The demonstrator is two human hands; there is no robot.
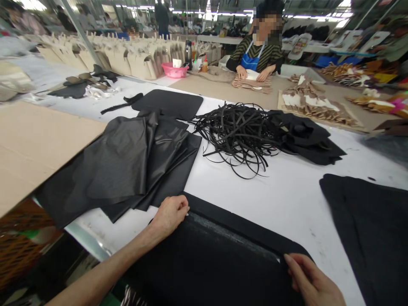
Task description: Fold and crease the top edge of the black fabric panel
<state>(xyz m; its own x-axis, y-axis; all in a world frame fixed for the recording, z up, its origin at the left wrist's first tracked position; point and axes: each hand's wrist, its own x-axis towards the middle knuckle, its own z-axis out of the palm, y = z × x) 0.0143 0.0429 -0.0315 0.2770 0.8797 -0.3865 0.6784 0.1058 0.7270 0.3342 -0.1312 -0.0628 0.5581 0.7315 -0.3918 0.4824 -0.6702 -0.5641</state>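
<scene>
Curled shut, the left hand (170,214) clamps the far left corner of the black panel (216,259). The right hand (310,280) pinches the panel's rounded right corner between thumb and fingers. The panel lies flat on the white table (287,199), at the edge nearest to the person. Beyond it lie folded black sheets (134,161) and a tangle of black strips (239,131).

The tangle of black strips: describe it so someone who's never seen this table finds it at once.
On the white table, look past the black panel held by the left hand and right hand. Mid-table lies the tangle of black strips, between flat black sheets and a heap of black cloth. It alone is thin, loose, looping bands.
</scene>
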